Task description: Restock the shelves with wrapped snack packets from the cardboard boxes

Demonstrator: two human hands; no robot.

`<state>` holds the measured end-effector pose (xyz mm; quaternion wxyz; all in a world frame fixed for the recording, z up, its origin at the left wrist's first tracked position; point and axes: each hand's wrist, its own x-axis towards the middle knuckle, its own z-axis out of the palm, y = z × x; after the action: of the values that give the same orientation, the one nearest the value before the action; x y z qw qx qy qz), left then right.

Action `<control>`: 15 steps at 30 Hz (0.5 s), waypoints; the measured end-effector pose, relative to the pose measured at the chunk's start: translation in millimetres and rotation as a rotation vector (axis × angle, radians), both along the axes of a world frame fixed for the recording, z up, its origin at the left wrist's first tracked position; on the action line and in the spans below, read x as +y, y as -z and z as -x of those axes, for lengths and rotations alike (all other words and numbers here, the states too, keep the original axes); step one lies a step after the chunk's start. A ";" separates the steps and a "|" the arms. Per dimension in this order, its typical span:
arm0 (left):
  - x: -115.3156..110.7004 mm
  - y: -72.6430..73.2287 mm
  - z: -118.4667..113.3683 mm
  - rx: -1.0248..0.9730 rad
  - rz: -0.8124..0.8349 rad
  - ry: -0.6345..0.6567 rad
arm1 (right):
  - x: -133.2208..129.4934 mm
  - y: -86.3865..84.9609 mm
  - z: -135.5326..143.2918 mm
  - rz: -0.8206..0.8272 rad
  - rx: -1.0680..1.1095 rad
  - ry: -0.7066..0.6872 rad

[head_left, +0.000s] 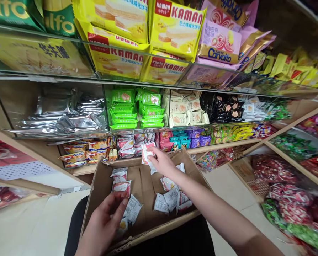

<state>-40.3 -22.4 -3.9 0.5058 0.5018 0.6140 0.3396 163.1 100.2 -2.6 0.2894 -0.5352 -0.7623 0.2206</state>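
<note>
On my lap stands an open cardboard box (141, 177) with small red-and-white snack packets in it, some lying in a group (171, 199) at its right side. My right hand (161, 161) pinches a snack packet (147, 151) above the box's far edge. It is in front of a low shelf compartment with similar red-and-white packets (126, 145). Down in the left part of the box, my left hand (105, 218) has thumb and fingers closed at a snack packet (122, 186). A packet with its printed back up (133, 209) lies beside those fingers.
Glass-fronted shelves rise ahead: green packets (123, 106), silver packets (65, 110) and cream packets (187, 110) in the middle, large yellow wafer bags (175, 28) above. Orange packets (86, 151) sit low left. Bagged sweets (295, 199) are piled on the floor at right.
</note>
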 end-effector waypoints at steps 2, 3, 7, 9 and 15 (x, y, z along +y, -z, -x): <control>-4.2 6.5 0.5 0.013 0.007 0.038 | 26.7 5.3 10.2 -0.048 -0.164 0.012; -5.6 8.8 -0.1 0.013 0.014 0.052 | 39.0 9.0 14.8 -0.059 -0.223 0.031; -7.4 9.8 -1.3 0.029 0.036 0.085 | 77.8 21.8 24.5 -0.059 -0.335 0.123; -7.4 8.7 -0.4 0.053 0.047 0.108 | 90.4 25.4 26.4 -0.046 -0.398 0.171; -8.1 12.5 1.3 0.049 0.076 0.173 | 107.8 29.8 31.8 0.072 -0.600 0.248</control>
<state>-41.5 -30.5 -16.4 0.5368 0.5416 0.5928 0.2589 131.3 208.0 -32.4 0.0572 -0.6749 -0.7345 0.0428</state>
